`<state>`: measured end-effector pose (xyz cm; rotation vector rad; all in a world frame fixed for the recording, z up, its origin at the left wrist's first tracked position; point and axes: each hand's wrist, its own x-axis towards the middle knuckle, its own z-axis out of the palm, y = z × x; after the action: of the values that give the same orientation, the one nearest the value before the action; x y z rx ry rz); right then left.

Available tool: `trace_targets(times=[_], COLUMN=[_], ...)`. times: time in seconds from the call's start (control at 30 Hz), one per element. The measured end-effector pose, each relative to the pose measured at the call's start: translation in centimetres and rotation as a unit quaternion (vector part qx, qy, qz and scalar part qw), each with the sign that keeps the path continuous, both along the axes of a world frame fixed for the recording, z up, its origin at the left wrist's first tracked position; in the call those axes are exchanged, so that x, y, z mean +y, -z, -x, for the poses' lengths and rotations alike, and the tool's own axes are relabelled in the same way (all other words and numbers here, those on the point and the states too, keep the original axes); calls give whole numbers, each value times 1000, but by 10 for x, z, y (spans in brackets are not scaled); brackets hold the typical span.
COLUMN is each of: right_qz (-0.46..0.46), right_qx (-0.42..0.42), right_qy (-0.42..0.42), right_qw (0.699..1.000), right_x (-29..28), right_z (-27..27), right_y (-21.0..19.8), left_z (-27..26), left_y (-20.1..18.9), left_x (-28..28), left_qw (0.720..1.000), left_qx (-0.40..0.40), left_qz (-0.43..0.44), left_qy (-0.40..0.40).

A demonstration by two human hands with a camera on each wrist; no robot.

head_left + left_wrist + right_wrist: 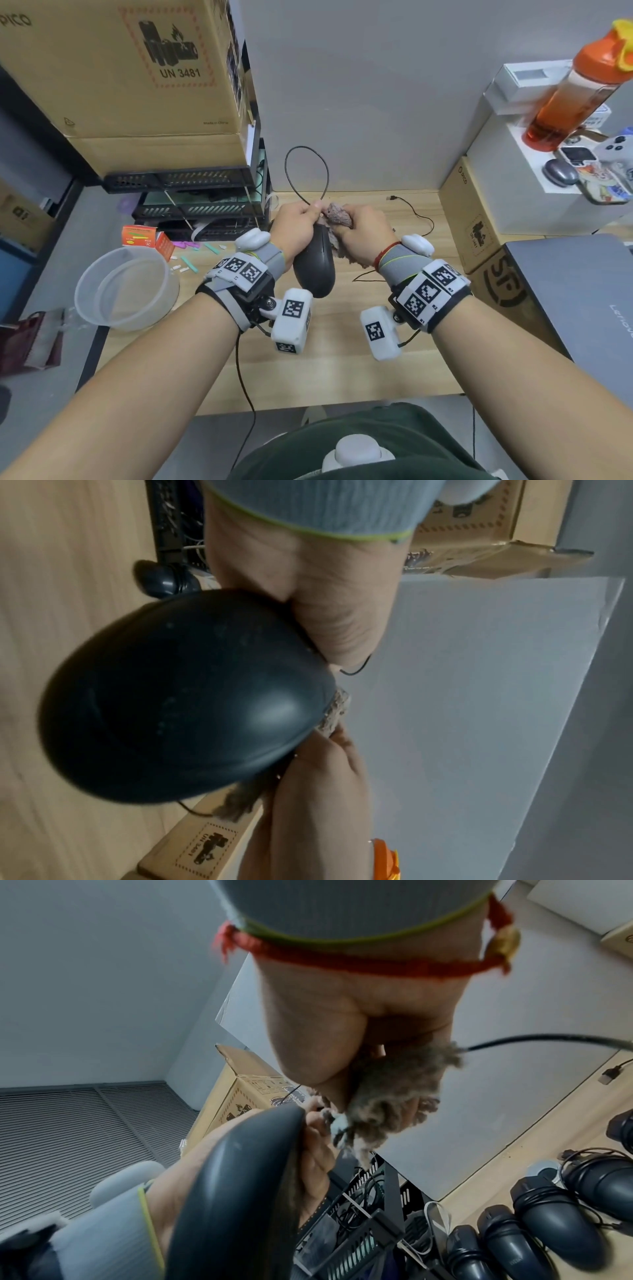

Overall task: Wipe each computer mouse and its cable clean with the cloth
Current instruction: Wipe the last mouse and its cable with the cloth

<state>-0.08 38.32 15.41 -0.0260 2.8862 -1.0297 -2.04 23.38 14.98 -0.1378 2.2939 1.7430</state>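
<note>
Mid-frame above the worktop (342, 359), the left hand (298, 226) gripped a black mouse (315, 263); the right hand (363, 229) pinched the cloth (339, 214) round its cable (305, 171). Several mice (544, 1213) at lower right probably awaited wiping.

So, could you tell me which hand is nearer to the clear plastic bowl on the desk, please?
Left. The left hand, gripping the black mouse, is on the clear plastic bowl's side; the right hand, holding the cloth, is beyond the mouse, farther away.
</note>
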Motion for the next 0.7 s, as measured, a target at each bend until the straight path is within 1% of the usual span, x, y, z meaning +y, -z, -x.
trace_targets(times=[0.1, 0.2, 0.37, 0.47, 0.57, 0.63, 0.7], right_qz=[-2, -9, 7, 20, 3, -2, 19], right_qx=[-24, -50, -124, -157, -181, -167, -129], right_qy=[16, 54, 154, 223, 272, 305, 315], right_qw=[1000, 997, 980, 962, 945, 937, 940], right_x=[9, 31, 81, 101, 114, 118, 117], right_z=[1, -1, -10, -20, -27, -25, -18], right_y=[4, 11, 39, 35, 31, 31, 28], left_z=[-1, 4, 13, 21, 27, 28, 27], left_y=[-8, -16, -21, -20, -22, -23, -22], left_x=[-4, -11, -28, -43, -56, -60, -58], left_qw=[995, 989, 989, 988, 981, 978, 984], left_qx=[-40, -63, -51, -46, -67, -73, -62], left_qz=[-93, -134, -127, -117, -116, -106, -67], left_qy=[-5, -19, -51, -89, -137, -163, -151])
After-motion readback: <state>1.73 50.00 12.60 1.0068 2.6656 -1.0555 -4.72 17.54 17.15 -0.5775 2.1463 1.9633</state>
